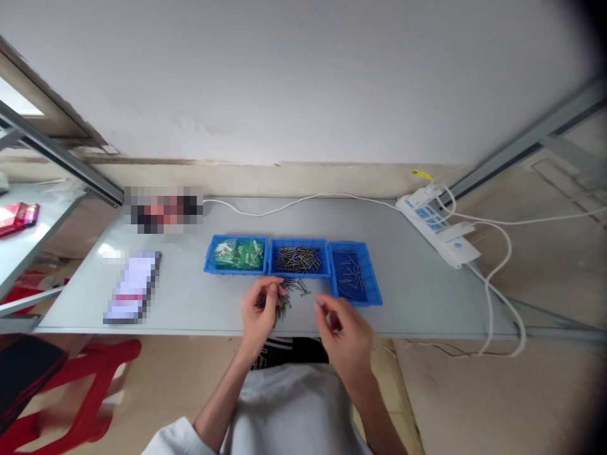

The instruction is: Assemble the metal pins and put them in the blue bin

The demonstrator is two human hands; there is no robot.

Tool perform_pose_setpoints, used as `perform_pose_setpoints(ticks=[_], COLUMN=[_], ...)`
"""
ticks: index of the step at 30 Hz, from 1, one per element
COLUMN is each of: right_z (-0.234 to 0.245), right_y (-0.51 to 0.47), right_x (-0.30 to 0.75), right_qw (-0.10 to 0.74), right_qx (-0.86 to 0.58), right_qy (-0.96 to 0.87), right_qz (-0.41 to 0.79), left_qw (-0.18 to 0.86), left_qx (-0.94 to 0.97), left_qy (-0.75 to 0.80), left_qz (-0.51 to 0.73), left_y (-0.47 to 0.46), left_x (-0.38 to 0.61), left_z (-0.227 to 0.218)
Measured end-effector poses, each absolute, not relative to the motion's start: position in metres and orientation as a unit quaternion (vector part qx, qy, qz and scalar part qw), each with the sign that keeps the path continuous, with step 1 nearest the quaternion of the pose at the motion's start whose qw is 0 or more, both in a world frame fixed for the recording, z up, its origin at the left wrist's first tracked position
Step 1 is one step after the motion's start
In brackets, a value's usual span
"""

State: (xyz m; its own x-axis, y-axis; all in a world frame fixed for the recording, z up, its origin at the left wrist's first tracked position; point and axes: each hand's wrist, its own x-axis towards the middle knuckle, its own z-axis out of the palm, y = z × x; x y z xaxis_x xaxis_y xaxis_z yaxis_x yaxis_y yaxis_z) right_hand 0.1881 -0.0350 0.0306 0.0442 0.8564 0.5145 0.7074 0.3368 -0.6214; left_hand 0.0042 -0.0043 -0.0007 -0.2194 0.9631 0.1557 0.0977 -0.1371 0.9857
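beside 3 unlabelled blue trays (351, 246), left hand (258, 313) pinches pins (284, 302).

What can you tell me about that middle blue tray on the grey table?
The middle blue plastic tray is a shallow open rectangle, level on the grey table, flanked closely by two matching trays. It holds a heap of thin dark metal pins. More pins lie loose just in front. Neither hand touches it.

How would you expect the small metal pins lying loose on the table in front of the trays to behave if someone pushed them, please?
The loose pins look thin and round, so they would probably roll or scatter on the smooth table. They seem stiff and light. The left hand grips a bunch, which suggests single ones are fiddly.
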Motion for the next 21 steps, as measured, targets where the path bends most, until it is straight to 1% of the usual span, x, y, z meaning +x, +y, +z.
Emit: perform_pose_setpoints(ticks=[3,8,13,17,21], right_z=[0.008,-0.021,-0.026,-0.023,-0.019], right_y=[-0.035,-0.024,-0.016,-0.015,-0.018], right_x=[0.168,0.158,0.162,0.162,0.156], right_qw=[0.376,0.368,0.346,0.361,0.417], right_qx=[-0.586,-0.656,-0.659,-0.659,-0.653], right_qy=[-0.706,-0.647,-0.649,-0.642,-0.616], right_qz=[0.129,0.128,0.157,0.154,0.144], left_qw=[0.386,0.390,0.390,0.391,0.388], left_qx=[0.499,0.502,0.511,0.525,0.559], left_qy=[0.536,0.535,0.534,0.536,0.517], left_qz=[0.561,0.557,0.549,0.533,0.520], left_y=[-0.004,-0.003,-0.003,-0.002,0.000], left_x=[0.004,0.005,0.004,0.004,0.005], left_z=[0.000,0.002,0.000,-0.003,-0.004])
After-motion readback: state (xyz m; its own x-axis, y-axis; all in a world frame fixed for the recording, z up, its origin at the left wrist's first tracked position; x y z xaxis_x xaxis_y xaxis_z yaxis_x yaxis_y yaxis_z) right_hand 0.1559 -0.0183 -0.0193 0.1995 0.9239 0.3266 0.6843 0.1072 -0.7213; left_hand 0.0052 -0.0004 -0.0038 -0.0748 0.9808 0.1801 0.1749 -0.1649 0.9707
